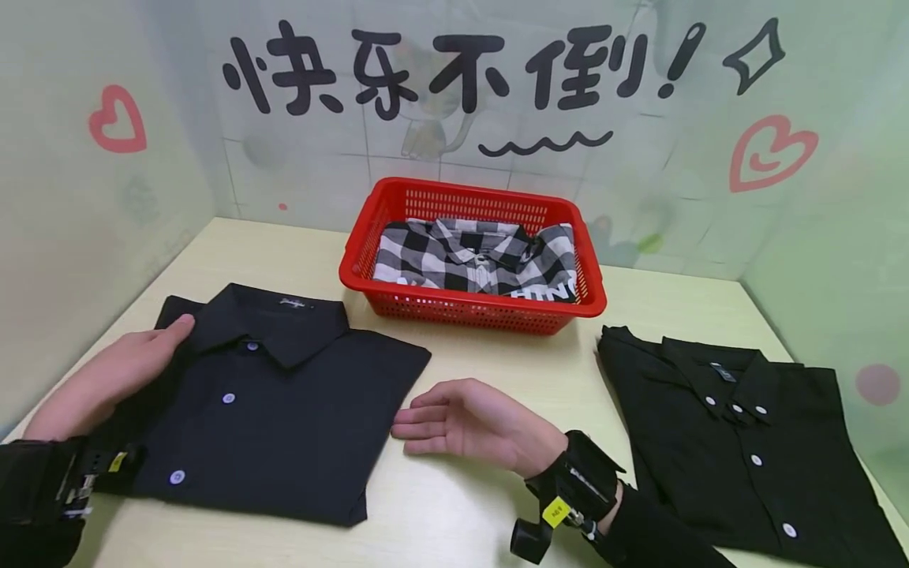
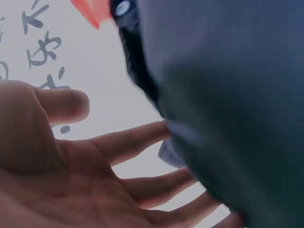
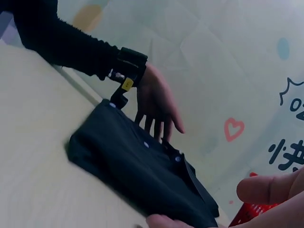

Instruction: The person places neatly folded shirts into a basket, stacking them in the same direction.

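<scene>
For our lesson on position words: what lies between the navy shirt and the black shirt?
In the head view, the person's right hand and its wrist camera lie between the navy shirt and the black shirt, over pale tabletop.

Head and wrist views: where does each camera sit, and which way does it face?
Head: on the head, facing forward-down at the navy shirt; left grip, right grip visible.
Left wrist: on that wrist, facing the blurred shirt; left grip shows.
Right wrist: on that wrist, facing leftward at the shirt; both grips show.
Head, right wrist share both grips.
</scene>
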